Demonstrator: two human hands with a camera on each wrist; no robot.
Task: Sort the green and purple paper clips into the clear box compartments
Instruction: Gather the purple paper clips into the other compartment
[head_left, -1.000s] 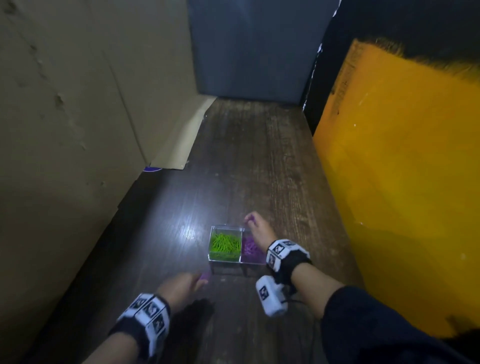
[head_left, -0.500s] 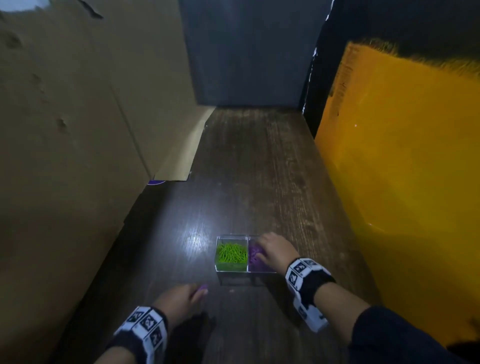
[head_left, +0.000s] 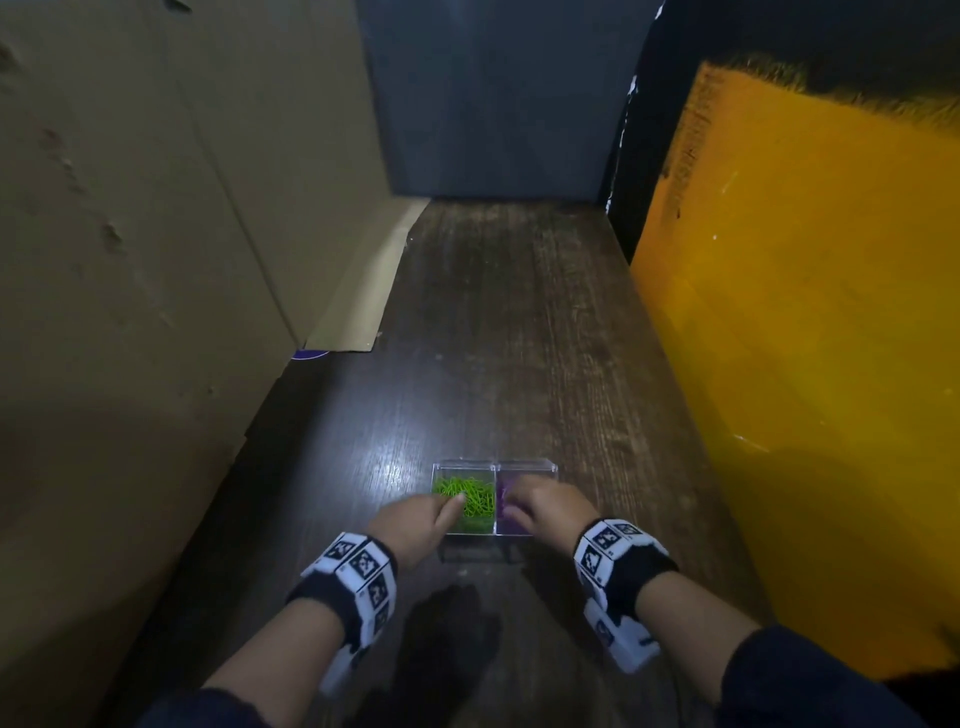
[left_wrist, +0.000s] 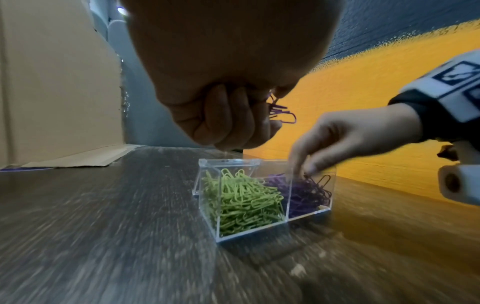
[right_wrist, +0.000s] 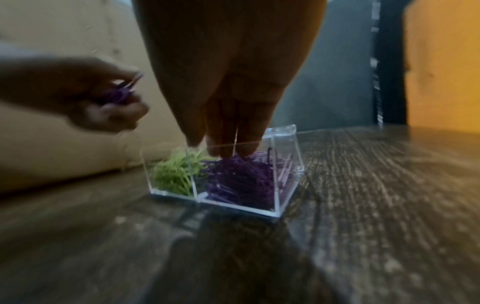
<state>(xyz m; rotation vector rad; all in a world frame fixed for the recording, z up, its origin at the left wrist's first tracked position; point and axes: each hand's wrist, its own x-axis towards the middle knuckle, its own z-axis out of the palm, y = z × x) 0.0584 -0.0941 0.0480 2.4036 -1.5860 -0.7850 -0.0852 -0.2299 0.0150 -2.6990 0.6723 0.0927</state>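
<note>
Since last frame my left hand rose over clear box, pinching purple clips; right hand's fingers extended into purple compartment.

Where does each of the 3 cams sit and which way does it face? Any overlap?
Head: worn high, looks forward and down at table; both hands, wristbands, forearms show.
Left wrist: under left hand, low, faces clear box; right hand opposite.
Right wrist: under right hand, faces box; left hand blurred.
Shared: box, green and purple clips in all three.
</note>
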